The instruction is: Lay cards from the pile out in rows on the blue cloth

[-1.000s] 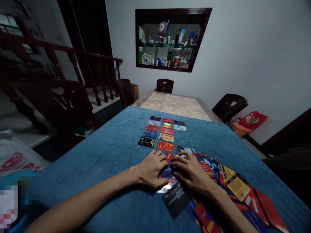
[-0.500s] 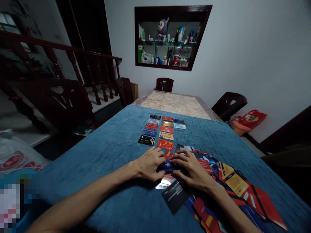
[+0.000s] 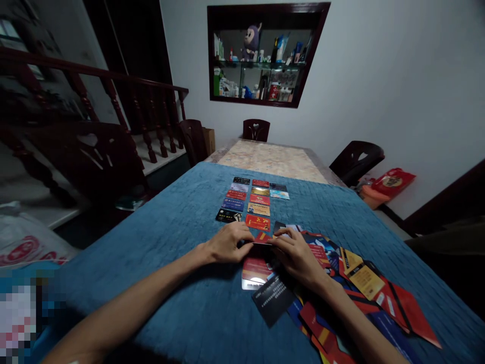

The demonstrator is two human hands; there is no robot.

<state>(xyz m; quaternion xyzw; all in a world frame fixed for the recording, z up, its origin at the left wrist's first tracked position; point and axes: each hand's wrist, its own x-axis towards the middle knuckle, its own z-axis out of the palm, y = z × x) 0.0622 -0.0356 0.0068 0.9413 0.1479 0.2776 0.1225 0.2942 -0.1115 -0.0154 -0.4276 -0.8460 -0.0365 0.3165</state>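
My left hand (image 3: 229,243) and my right hand (image 3: 297,257) are closed on opposite ends of one card (image 3: 262,243), tilted so that mostly its thin edge shows. A red card with a yellow stripe (image 3: 262,236) lies just beyond it. Below my hands are a red-and-white card (image 3: 256,270) and a dark grey card (image 3: 276,299), both flat on the cloth. Ahead, several cards are laid in columns, with a black VIP card (image 3: 228,216) and a red card (image 3: 258,222) nearest. My right forearm passes over a loose pile of cards (image 3: 366,283).
A blue cloth (image 3: 170,242) covers the near part of the table; its pale top (image 3: 276,159) shows at the far end. Dark chairs (image 3: 356,159) stand around it. A white plastic bag (image 3: 28,242) is at the left, a red bag (image 3: 394,184) at the right.
The blue card that lay flat under my hands is now lifted and tipped on edge between them, uncovering more of the red-and-white card beneath.
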